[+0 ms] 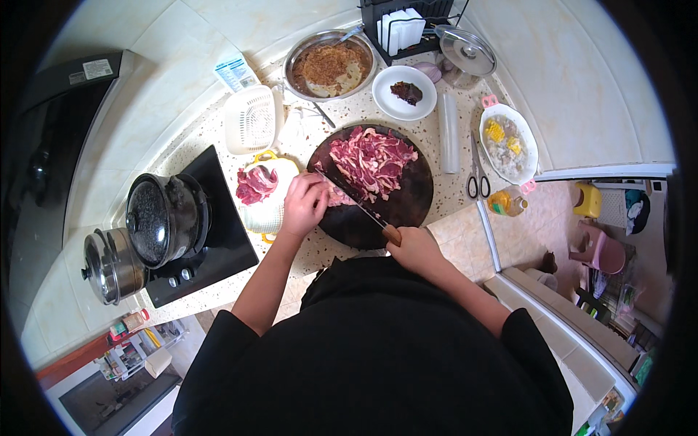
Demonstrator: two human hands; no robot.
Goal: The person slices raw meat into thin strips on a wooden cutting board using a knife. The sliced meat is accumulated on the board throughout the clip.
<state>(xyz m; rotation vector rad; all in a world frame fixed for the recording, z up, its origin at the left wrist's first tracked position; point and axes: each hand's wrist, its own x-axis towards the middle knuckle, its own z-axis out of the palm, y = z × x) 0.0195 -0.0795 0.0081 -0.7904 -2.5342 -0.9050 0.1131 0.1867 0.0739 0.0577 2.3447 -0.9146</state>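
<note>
A round dark chopping board [411, 196] lies on the speckled counter before me. My right hand [417, 248] grips the wooden handle of a kitchen knife [362, 208], whose blade slants up and left across the board. Beside the blade, my left hand [305, 204] holds down a piece of raw meat [339, 196] with bent fingers, hiding part of it. Beyond the knife spreads a heap of sliced red raw meat [373, 158]. More raw meat [256, 184] sits on a pale yellow-handled dish [283, 171] left of my left hand.
A black cooktop [229, 240] bears a lidded pot [163, 220] at left. Behind the board are a white basket [252, 120], a steel bowl of brown food [330, 65] and a white plate [381, 101]. Scissors [477, 174], an oil bottle [506, 201] and an oval dish [531, 152] stand right.
</note>
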